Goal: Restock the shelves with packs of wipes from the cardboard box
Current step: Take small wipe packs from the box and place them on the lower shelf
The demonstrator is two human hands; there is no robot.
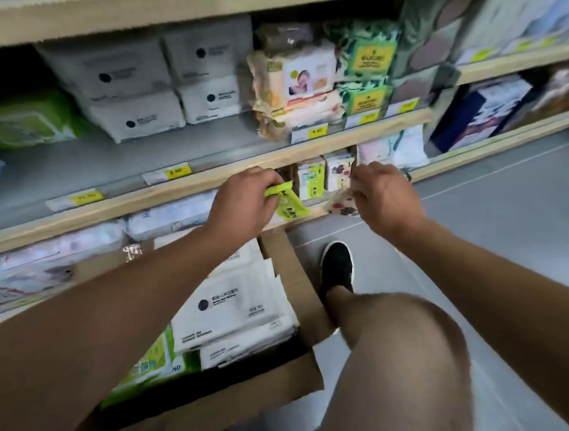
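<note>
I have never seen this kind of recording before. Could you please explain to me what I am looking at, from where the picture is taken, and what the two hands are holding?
There is no machine here: a person wears a camera on the head, so the single picture looks forward and down along their own arms. They crouch in front of shop shelves.

The left hand grips a small lime-green pack of wipes. The right hand pinches a small pale pack with dark red prints. Both packs are held just below the wooden edge of the middle shelf, near small packs already standing there.

On the floor under the arms sits the open cardboard box, with white packs and green ones inside. The middle shelf carries more white packs and yellow price tags. A black shoe is beside the box.
</note>
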